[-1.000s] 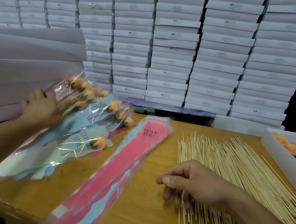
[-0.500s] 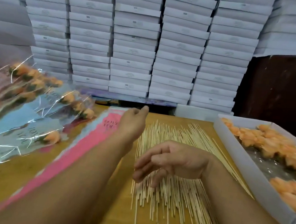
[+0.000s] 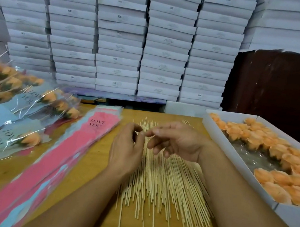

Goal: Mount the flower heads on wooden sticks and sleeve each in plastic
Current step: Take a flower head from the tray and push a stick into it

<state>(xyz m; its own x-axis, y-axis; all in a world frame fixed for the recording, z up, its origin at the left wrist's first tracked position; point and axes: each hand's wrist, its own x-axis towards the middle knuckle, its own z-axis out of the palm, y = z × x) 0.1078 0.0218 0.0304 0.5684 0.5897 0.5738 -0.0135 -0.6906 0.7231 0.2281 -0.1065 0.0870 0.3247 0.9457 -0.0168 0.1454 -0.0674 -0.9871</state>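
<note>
Evidently you were at the stick-picking step: your left hand [image 3: 126,149] and right hand [image 3: 175,140] hovered, fingers loosely curled and fingertips nearly meeting, over the wooden sticks [image 3: 163,186] on the worktop [image 3: 96,163], whether pinching one I couldn't tell, so next came a flower head [image 3: 255,138] from the white box [image 3: 220,132] at your right.

You are in a packing workroom: stacked white cartons [image 3: 166,43] wall off the far edge of the wooden table [image 3: 85,171], with bulk wooden sticks [image 3: 163,184] and printed sleeves [image 3: 72,152] piled on it.
</note>
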